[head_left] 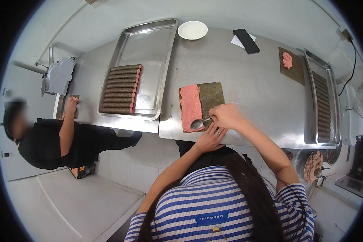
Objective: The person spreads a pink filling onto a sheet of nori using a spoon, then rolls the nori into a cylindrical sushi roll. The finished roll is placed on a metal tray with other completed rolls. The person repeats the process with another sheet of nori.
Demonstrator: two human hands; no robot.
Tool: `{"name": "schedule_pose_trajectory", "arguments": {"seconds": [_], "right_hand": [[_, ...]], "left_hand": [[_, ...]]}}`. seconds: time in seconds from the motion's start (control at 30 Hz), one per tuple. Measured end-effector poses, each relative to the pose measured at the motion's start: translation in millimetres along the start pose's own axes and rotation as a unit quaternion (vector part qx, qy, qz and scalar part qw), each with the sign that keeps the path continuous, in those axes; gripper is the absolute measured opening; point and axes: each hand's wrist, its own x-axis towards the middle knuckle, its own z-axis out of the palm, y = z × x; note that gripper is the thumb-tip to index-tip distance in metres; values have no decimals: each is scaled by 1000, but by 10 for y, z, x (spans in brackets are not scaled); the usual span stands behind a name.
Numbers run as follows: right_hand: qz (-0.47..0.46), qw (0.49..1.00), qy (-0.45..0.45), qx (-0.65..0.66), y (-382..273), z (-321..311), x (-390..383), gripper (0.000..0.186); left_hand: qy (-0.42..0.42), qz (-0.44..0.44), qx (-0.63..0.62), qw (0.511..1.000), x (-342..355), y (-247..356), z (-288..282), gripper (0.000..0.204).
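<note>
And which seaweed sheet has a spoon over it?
The middle seaweed sheet, under the spoon in the right hand; none shows over the far-right sheet or co-worker's sheet.

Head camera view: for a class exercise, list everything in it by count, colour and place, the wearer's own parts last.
Flat rectangular seaweed sheets: two clearly visible, dark green, centre and right rear
Soft paste: one patch per sheet, pink
Metal spoon: one, silver, centre
Rectangular steel trays: two, silver, left and far right
Long thin rolls: several per tray, dark
Round bowl: one, white, rear
Flat phone: one, black, right rear
Paper: one, white, under phone
Metal worktop: count unclear, silver, middle
Blocky machine: one, grey, left
Pinkish-beige heap: one, lower right
Co-worker: one, black clothing, left
Striped top: one, blue and white, lower centre
Left hand: one, bare, at centre sheet's lower edge
Right hand: one, bare, holding spoon
</note>
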Motion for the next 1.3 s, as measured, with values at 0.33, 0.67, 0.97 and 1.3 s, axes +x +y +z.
{"name": "schedule_pose_trajectory", "arguments": {"seconds": [0.33,0.67,0.97,1.3], "right_hand": [[64,995,34,-73,182,36,570,10],[82,991,95,-48,248,-215,735,11],[30,999,5,-24,83,18,154,9],[107,987,104,-58,403,-151,794,11]], "left_hand": [[7,-3,-13,1000,21,6,-3,79],[14,1,-8,1000,-6,-12,32,79],[22,-2,11,1000,12,9,-12,79],[6,-6,-23,1000,25,3,-5,81]]}}
